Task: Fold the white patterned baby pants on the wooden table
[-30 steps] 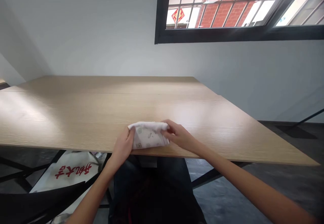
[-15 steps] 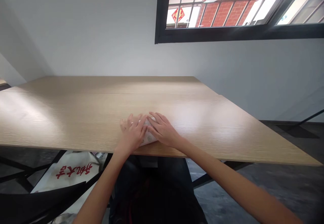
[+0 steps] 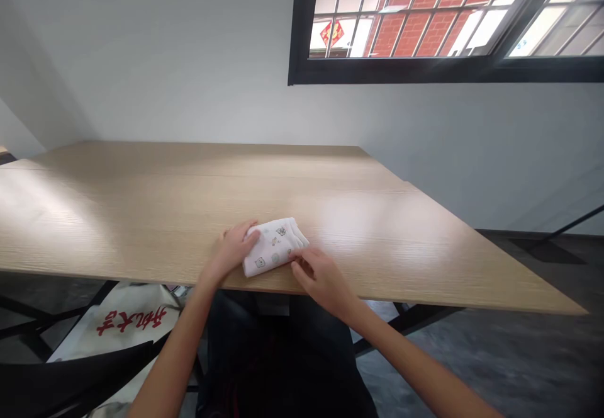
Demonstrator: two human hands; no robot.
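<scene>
A small folded white cloth [image 3: 274, 246] with tiny printed figures lies near the front edge of a light wooden table [image 3: 141, 210]. My left hand [image 3: 231, 249] rests on the cloth's left edge, fingers curled over it and pinching it. My right hand [image 3: 317, 274] touches the cloth's lower right corner with its fingertips, fingers bent and pinched at the fabric's edge. Both forearms reach in from below the table edge.
A white bag with red characters [image 3: 125, 322] sits on the floor under the table at the left. A dark chair back [image 3: 70, 380] fills the lower left. A grey wall and a black-framed window [image 3: 425, 68] lie behind the table. Dark floor extends right.
Both hands were pressed flat on top of the cloth half a second ago; they have slid apart to its left edge and lower right corner, uncovering the folded cloth, which is now turned slightly.
</scene>
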